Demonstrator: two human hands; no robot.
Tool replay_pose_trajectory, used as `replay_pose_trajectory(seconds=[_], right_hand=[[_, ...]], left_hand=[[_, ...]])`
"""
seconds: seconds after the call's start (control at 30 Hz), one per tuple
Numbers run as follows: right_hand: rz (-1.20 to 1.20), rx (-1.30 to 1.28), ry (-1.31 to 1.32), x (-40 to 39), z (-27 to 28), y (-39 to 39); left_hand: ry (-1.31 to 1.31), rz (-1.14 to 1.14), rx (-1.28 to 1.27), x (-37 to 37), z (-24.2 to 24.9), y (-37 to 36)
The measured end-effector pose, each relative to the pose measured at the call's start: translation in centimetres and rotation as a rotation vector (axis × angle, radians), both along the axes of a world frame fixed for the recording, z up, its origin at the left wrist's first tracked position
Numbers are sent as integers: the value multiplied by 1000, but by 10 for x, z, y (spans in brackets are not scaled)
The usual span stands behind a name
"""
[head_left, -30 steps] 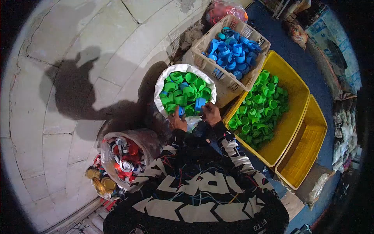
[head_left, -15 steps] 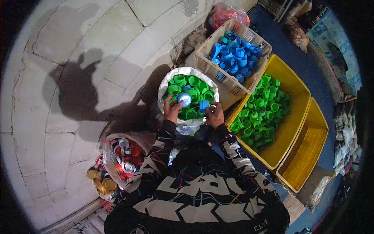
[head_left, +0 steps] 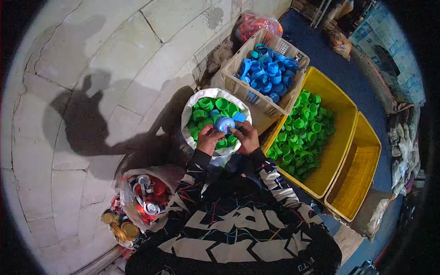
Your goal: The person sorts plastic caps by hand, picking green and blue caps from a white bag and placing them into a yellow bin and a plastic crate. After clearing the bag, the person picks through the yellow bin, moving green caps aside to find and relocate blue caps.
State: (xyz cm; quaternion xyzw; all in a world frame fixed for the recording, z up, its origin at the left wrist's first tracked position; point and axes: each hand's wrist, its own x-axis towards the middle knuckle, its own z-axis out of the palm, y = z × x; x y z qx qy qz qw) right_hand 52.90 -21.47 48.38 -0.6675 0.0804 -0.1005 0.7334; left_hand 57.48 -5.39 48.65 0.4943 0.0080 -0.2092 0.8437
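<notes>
We find both hands together over a white sack (head_left: 242, 104), its mouth rolled open and green caps (head_left: 221, 103) heaped inside. The left hand (head_left: 210, 138) is clamped on a round blue lid (head_left: 223, 123), thumb and fingers about its near edge. The right hand (head_left: 248, 138) is closed on a second blue piece (head_left: 239, 117) at its fingertips, with its thumb reaching to the lid; part of this grip is hidden. Both pieces sit just above the heap, inside the line of the rim.

For handling, we advise pinching the lid by its edge, so its face stays readable. The right hand should, in our judgement, keep its piece tucked under the fingers, leaving the thumb free to work against the lid. Loose pressure could let either piece slip among the green ones, so we favour lifting well clear of the heap before the wrists turn.

To the right we note a beige crate (head_left: 236, 83) holding blue caps (head_left: 270, 73) and a yellow tub (head_left: 337, 145) holding more green ones. The sleeves must clear the tub's near corner, which stands close to the right forearm.
</notes>
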Motion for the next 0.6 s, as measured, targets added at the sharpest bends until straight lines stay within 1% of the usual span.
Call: replay_pose_trajectory(seconds=[0.07,0.1,0.17,0.27,0.3,0.33,0.43,0.5,0.6], right_hand=[[-44,-144,-33,0,0,-3],[-65,-215,-49,-1,0,-4],[-87,-257,-130,-3,5,-3],[-96,-304,-214,-11,27,-5],[-94,-317,-236,-14,33,-7],[-107,-419,-223,-15,34,-8],[-146,-538,-73,-25,44,-10],[-201,-731,-143,-30,35,-12],[-310,-1012,-255,-35,24,-17]], left_hand=[[-28,-10,55,0,9,-1],[-19,-12,-13,0,9,-1],[1,-18,-148,0,7,-2],[241,82,-359,4,6,-2],[218,78,-291,5,6,-1],[195,73,-223,7,4,1],[78,83,-53,6,-1,0],[-23,71,55,3,6,-4],[-351,31,367,6,-11,-10]])
